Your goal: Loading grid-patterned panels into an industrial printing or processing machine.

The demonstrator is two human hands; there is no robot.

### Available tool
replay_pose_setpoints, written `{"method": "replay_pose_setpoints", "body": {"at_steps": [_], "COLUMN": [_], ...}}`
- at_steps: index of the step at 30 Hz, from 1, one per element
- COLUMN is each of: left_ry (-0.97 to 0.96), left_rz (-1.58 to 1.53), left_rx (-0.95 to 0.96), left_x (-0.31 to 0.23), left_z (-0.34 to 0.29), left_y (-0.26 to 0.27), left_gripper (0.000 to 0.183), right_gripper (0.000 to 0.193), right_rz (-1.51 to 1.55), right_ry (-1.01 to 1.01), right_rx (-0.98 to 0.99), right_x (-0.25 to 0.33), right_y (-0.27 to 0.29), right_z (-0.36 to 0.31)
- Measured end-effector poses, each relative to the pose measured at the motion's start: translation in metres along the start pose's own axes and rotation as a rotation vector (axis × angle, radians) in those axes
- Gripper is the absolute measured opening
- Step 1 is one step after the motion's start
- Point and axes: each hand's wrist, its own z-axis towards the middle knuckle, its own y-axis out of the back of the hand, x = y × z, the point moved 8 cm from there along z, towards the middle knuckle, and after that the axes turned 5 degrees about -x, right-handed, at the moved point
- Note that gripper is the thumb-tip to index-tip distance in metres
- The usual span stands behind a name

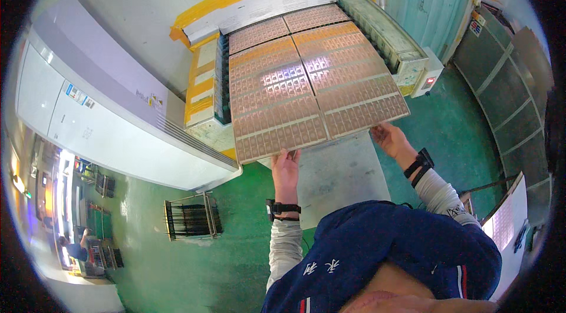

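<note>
Two copper-coloured circuit board panels lie side by side on the conveyor: a left panel (274, 97) and a right panel (351, 71), each covered in rows of small repeated patterns. Their near ends stick out over the conveyor's front. My left hand (286, 170) is closed at the near edge of the left panel, fingertips on its rim, the rest of the grip under it hidden. At the near edge of the right panel, my right hand (390, 139) pinches close to the outer corner. Farther in, two more copper panels (257, 34) lie behind these.
A pale side housing (392, 35) with a small control box (425, 81) runs along the right; a taped one (203, 83) stands left. A white cabinet (118, 124) leans into view. On the green floor is a black rack (192, 217). A distant person (76, 249) is at far left.
</note>
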Motion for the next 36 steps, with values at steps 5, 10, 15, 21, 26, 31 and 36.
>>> {"method": "replay_pose_setpoints", "body": {"at_steps": [5,10,15,21,26,31,36], "left_ry": [0.056,0.095,0.151,0.363,0.701,0.767,0.802], "left_rz": [0.02,0.012,0.105,0.259,0.399,0.637,0.444], "left_rx": [0.057,0.045,0.05,0.011,0.188,0.347,0.183], "left_x": [0.01,0.02,0.033,0.095,0.159,0.205,0.22], "left_z": [-0.002,-0.014,-0.029,-0.064,-0.122,-0.153,-0.171], "left_y": [0.0,-0.002,-0.005,0.043,0.032,-0.018,-0.019], "left_gripper": [0.032,0.055,0.047,0.041,0.04,0.038,0.034], "right_gripper": [0.02,0.024,0.022,0.017,0.02,0.027,0.033], "right_rz": [0.02,-0.018,-0.016,0.01,-0.053,0.032,-0.043], "right_ry": [-0.014,-0.027,-0.058,-0.083,-0.105,-0.296,-0.203], "right_rx": [-0.013,-0.001,-0.038,-0.052,0.014,0.181,0.147], "right_x": [-0.005,-0.006,-0.016,-0.034,-0.062,-0.107,-0.105], "right_y": [-0.012,-0.01,0.004,0.035,0.033,-0.008,0.004], "right_z": [-0.015,-0.025,-0.036,-0.049,-0.078,-0.12,-0.14]}}
